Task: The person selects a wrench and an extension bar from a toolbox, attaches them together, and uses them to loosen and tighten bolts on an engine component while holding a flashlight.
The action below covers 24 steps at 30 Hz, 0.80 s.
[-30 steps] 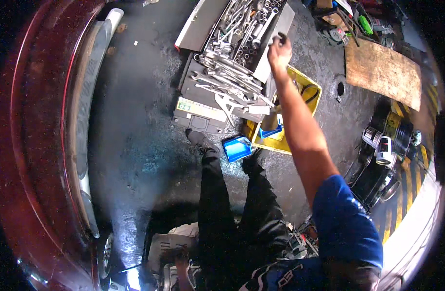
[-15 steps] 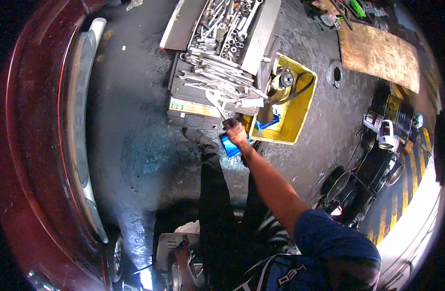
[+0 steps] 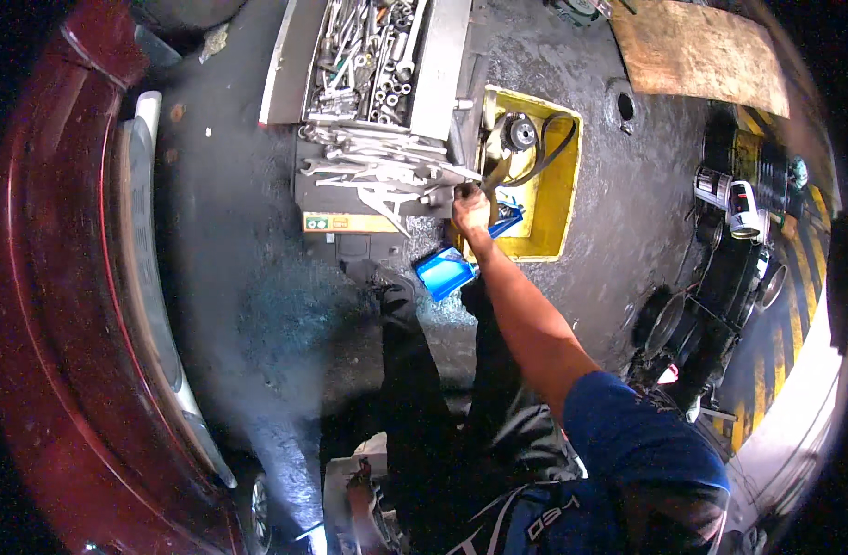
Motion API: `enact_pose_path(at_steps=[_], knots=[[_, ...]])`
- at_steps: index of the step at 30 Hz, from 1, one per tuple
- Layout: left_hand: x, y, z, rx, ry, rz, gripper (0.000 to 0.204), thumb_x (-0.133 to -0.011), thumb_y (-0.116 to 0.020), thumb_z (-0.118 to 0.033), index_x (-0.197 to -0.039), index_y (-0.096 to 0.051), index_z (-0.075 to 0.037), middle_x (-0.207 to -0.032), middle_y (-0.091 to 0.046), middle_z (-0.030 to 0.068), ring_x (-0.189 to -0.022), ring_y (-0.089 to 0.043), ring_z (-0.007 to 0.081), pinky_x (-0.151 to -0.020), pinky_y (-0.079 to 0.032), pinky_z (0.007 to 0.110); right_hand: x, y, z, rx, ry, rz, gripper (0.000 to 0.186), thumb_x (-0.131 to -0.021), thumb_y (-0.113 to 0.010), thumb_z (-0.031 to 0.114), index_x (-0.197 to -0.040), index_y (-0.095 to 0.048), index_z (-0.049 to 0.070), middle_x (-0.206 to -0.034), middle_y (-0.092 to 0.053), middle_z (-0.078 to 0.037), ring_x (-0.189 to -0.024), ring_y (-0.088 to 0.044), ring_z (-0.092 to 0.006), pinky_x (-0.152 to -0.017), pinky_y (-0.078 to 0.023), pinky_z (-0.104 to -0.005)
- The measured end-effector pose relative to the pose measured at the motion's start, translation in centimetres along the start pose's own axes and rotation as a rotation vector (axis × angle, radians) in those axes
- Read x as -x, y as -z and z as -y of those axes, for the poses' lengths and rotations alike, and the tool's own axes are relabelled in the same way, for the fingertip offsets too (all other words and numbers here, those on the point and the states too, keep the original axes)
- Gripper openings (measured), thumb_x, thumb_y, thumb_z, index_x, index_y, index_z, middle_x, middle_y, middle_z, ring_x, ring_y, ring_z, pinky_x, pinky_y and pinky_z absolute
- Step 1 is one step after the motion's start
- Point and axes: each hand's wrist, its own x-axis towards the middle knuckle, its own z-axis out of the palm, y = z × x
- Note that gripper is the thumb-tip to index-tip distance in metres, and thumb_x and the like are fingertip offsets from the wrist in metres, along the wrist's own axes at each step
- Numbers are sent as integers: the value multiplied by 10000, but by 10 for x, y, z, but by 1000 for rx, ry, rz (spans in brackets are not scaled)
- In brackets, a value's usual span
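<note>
My right hand (image 3: 471, 208) is closed at the left edge of the yellow crate (image 3: 572, 199), beside the ends of several wrenches (image 3: 373, 171). Whatever its fingers hold is hidden. The wrenches lie in a heap across the near part of the dark toolbox (image 3: 350, 205). Just below the hand, a blue open container (image 3: 445, 273) rests on the floor. Inside the crate are a grooved pulley (image 3: 520, 132), a black belt (image 3: 560, 153) and another blue piece (image 3: 507, 220). Far lower down, my left hand (image 3: 360, 474) is dark beside a pale grey surface; its fingers are unclear.
Sockets and small tools (image 3: 387, 79) fill the toolbox's upper tray. A dark red car body (image 3: 63, 305) runs along the left. At the right lie a wooden board (image 3: 697, 51), white cans (image 3: 743, 211) and dark machine parts (image 3: 711, 301). A drain hole (image 3: 625, 106) opens in the floor.
My right hand has moved up and right, from the toolbox's near edge to the crate's left edge. The whole view has shifted, so the toolbox and crate appear further left and higher.
</note>
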Motion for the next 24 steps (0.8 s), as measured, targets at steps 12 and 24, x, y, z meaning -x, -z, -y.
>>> enact_pose_path(at_steps=[12,24], knots=[[29,7,-77,26,68,-124,502,-845,-654,-327,-1250,-547,-49,-789,-567,134,-559,-564,238,-517,-440,408,-65,27,12,-283,-23,82,385,-902,-544,340,-1050,-672,8,-940,-676,-240,-937,-644,-401,-849,-487,-421],[76,33,-153,80,84,-281,446,-922,-608,-374,-1153,-623,8,-575,-559,112,-442,-525,206,-424,-402,370,-85,-25,84,-940,-506,-101,414,-862,-633,288,-1122,-627,-34,-1026,-648,-225,-957,-606,-338,-864,-466,-412]])
